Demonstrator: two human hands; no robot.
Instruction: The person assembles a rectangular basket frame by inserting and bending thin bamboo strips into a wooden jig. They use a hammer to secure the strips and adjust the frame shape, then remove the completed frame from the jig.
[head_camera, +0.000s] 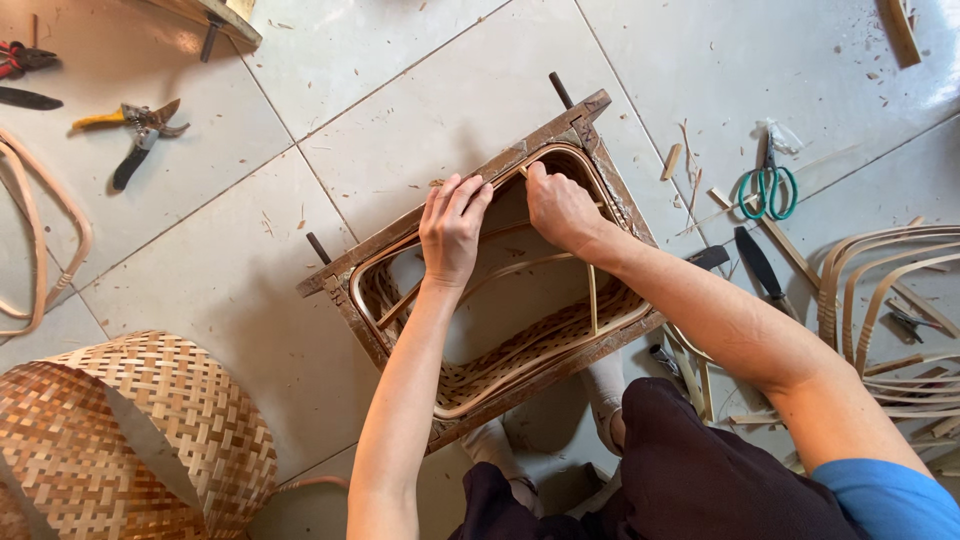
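On pale floor tiles (230, 270), left hand (452, 228) and right hand (560, 205), fingers pressed on bamboo rim strip (560, 152) at wooden frame's (470, 185) far edge, green scissors (767, 190) beside.

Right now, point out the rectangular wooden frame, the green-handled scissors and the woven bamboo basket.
rectangular wooden frame (340, 276): head view, on its left corner.
green-handled scissors (768, 190): head view, on the handle loops.
woven bamboo basket (170, 420): head view, on its woven side.
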